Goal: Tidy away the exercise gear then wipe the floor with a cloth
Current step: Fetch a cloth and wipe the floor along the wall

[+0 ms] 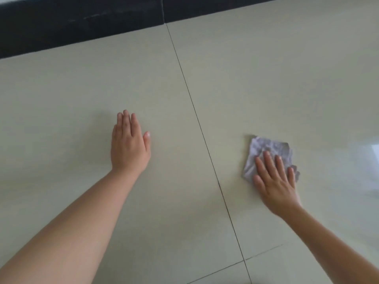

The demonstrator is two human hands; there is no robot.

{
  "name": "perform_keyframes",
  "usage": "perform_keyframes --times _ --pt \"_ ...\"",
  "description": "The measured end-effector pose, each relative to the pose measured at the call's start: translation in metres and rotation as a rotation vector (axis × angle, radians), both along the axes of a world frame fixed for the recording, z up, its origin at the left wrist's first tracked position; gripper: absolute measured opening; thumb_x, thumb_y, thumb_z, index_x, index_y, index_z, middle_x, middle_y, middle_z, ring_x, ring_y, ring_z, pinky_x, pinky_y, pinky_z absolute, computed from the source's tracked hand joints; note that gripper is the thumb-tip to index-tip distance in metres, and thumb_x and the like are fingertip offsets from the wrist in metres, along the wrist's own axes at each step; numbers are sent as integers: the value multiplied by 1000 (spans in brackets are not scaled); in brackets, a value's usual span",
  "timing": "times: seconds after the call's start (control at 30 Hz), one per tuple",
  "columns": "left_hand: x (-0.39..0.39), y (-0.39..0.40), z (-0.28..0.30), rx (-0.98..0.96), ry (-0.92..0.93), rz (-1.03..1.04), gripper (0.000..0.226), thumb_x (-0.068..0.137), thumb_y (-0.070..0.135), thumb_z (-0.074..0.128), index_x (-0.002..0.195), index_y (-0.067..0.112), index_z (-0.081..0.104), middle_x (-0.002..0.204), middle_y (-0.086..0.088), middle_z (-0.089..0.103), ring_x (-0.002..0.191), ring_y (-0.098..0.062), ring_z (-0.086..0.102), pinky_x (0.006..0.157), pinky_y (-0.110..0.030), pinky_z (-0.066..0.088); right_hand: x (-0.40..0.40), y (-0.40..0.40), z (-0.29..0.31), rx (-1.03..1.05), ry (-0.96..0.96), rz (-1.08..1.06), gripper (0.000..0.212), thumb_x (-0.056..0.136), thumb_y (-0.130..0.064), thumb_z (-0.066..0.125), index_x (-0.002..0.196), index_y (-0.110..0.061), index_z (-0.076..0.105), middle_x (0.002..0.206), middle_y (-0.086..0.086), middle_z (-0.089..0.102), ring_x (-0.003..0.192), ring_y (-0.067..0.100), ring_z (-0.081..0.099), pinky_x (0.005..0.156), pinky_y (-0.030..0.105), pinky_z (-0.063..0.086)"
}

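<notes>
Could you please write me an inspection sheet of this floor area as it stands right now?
Surface: glossy pale beige tiled floor, dark grout lines crossing it, a bright reflection at the right edge.
Job's things: crumpled light grey cloth lying on the floor right of the long grout line; no exercise gear in view.
Clutter: nothing seen.
Hands: right hand flat on the cloth, fingers spread, pressing it down; left hand empty, palm down, fingers together, on or just above the floor left of the grout line.
Cables: nothing seen.
Surroundings: black skirting band along the far edge of the floor, with pale scuff marks.
</notes>
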State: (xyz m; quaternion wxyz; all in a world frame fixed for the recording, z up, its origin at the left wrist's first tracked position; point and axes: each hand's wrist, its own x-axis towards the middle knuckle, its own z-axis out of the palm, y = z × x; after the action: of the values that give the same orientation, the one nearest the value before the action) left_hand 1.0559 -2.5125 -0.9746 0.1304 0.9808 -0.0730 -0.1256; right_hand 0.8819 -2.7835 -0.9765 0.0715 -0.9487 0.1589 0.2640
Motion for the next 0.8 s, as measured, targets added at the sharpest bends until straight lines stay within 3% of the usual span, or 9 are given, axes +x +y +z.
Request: perform_keyframes --times 0.1,0.2,0.37,0.5,0.53,0.6,0.63,0.7,0.8 --pt "2 -7 -14 -9 -22 64 63 91 28 28 136 -16 34 146 -34 29 139 -45 26 113 -51 22 78 -53 4 -24 -1 -331 55 99 -41 15 150 -24 4 159 -2 -11 147 25 -11 118 53 -1" --pt "-4 -8 -27 -11 -49 88 71 84 32 20 130 -17 42 140 -35 39 133 -47 36 108 -53 28 169 -50 2 -10 -52 -320 53 100 -36 20 150 -28 4 160 -3 -8 147 25 -12 116 53 -5" --pt "0 -7 -34 10 -82 79 64 84 26 27 124 -19 48 132 -37 47 124 -51 45 102 -54 36 257 31 -5 67 -92 54 51 100 -40 15 149 -32 4 159 -4 -10 147 25 -13 116 53 -6" --pt "3 -8 -30 25 -51 53 59 82 22 33 117 -21 51 125 -40 52 115 -54 52 100 -45 25 170 74 -13 99 -176 593 52 96 -45 12 142 -32 33 154 -1 30 143 29 23 114 51 18" --pt "4 -8 -29 29 -54 46 58 81 22 33 117 -21 51 124 -40 52 114 -54 52 99 -44 23 143 59 -14 138 -159 666 51 98 -45 9 140 -32 35 153 -3 32 142 26 25 114 48 17" --pt "7 -8 -29 42 -53 24 58 81 22 34 117 -20 52 124 -39 53 114 -52 53 98 -43 22 111 7 -14 108 -75 714 52 98 -48 3 146 -35 17 159 -9 6 147 19 3 115 44 5" --pt "6 -8 -29 51 -47 17 59 81 23 34 117 -19 52 125 -39 53 115 -52 53 98 -43 22 111 -20 -13 53 -83 671 54 98 -50 2 148 -33 10 160 -8 -2 147 18 -5 115 45 5" --pt "7 -7 -29 73 -31 5 59 81 23 34 117 -19 52 125 -38 54 114 -51 54 98 -43 22 149 -51 -7 -39 -117 416 64 94 -56 4 149 -25 15 159 2 10 146 27 1 113 55 13" --pt "8 -8 -28 91 -38 -2 59 81 24 34 117 -19 53 124 -38 54 114 -51 54 98 -43 22 246 -44 -10 -42 -124 -46 57 98 -45 17 150 -24 8 160 3 -1 147 30 -5 114 57 3"
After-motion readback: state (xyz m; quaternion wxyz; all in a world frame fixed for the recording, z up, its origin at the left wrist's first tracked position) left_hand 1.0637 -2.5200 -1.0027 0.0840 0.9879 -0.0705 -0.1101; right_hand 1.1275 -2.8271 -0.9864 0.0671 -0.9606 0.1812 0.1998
